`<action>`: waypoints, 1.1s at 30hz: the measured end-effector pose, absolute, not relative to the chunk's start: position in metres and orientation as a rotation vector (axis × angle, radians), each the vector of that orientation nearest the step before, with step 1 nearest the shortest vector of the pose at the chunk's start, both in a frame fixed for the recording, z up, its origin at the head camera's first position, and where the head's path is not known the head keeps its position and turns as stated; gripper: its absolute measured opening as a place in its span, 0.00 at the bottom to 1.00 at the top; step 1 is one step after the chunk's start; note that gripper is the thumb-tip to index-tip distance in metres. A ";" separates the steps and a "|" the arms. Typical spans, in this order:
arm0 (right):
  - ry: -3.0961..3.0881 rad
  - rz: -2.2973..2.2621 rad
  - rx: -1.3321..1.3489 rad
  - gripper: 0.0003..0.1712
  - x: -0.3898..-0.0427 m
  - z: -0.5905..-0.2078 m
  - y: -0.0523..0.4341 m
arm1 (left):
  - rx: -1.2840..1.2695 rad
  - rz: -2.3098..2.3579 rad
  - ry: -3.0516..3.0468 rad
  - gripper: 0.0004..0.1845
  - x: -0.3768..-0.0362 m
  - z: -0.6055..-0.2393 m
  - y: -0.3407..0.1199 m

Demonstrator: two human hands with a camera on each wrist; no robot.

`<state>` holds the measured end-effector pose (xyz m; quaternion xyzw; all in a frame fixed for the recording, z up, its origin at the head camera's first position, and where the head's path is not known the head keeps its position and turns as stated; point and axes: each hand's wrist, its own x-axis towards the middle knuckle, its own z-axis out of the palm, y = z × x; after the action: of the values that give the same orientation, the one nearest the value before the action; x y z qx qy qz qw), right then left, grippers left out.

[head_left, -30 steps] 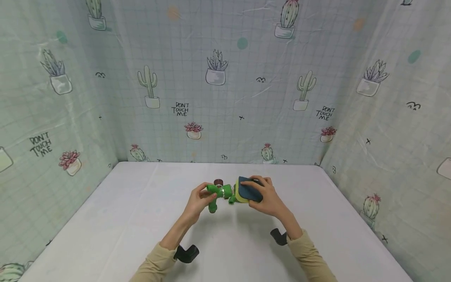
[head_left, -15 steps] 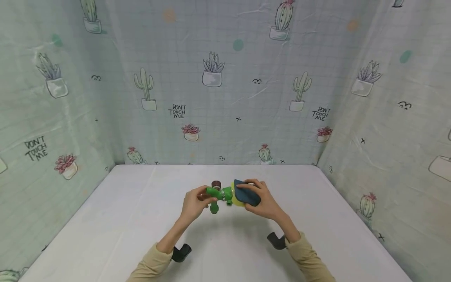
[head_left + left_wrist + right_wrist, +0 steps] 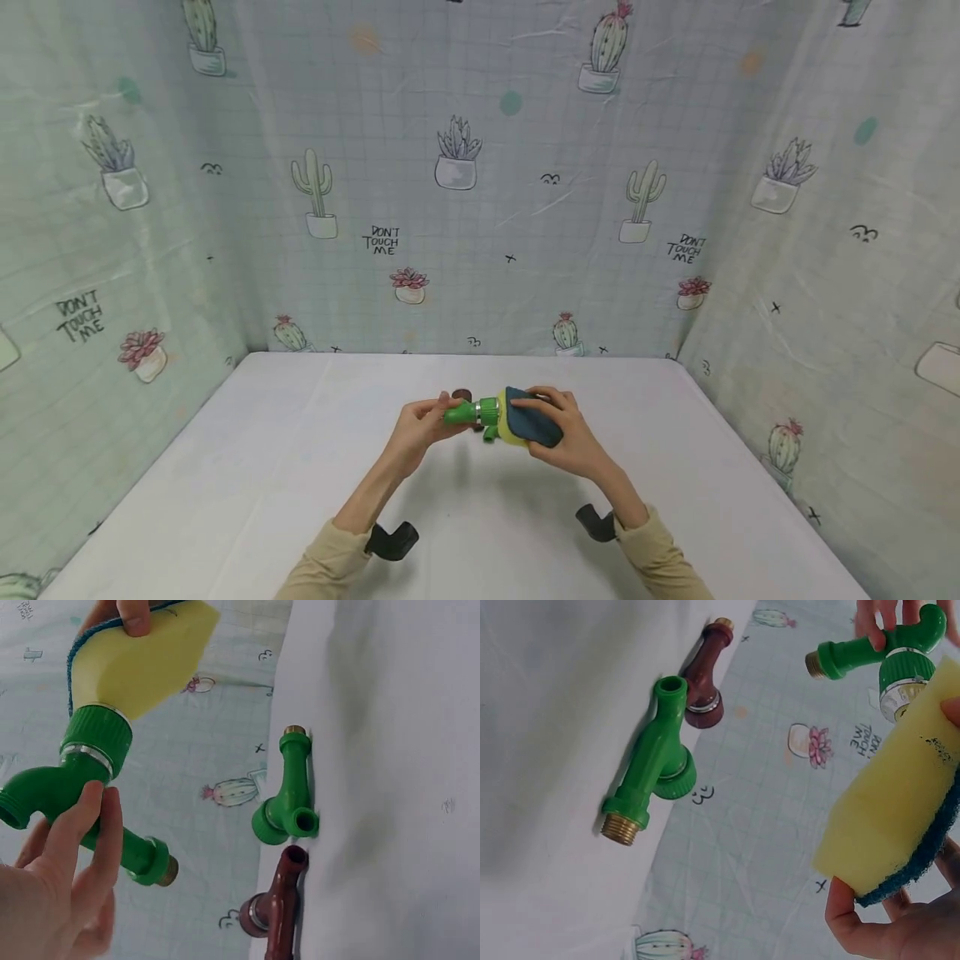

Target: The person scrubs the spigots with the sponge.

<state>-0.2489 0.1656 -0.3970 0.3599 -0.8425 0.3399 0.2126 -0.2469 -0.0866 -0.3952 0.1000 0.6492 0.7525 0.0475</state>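
My left hand (image 3: 416, 431) holds a green plastic tap (image 3: 465, 413) up over the table, thumb and fingers around its body. In the left wrist view its ribbed knob (image 3: 97, 739) points at the sponge (image 3: 150, 660), and a brass-threaded end (image 3: 168, 871) sticks out below the fingers. My right hand (image 3: 576, 437) grips that sponge, yellow on one side with a dark blue scouring layer on the other. The yellow face lies against the knob's end, covering part of it in the right wrist view. The left palm is partly hidden.
A second green tap (image 3: 652, 754) lies on the white table (image 3: 300, 467) beyond the hands, beside a dark brown tap (image 3: 703, 679). Black bent pieces (image 3: 393, 542) sit at both wrists. Cactus-print cloth (image 3: 480, 208) rises behind the table and along both sides.
The left hand has turned the held tap, so its downward-pointing end no longer shows in the head view. The sponge has shifted slightly, staying at the knob.
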 end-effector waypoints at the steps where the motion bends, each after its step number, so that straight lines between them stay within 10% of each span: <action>1: -2.343 0.946 1.005 0.32 -0.249 -0.397 0.165 | 0.278 2.292 1.976 0.24 -0.248 -0.395 -0.086; 33: -2.369 0.452 0.912 0.33 -0.250 -0.389 0.147 | 0.216 2.250 2.369 0.09 -0.235 -0.394 -0.084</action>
<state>-0.2502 0.1473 -0.3886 0.3399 -0.8826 0.1685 0.2779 -0.2349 -0.0845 -0.3937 0.0658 0.7219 0.6856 -0.0664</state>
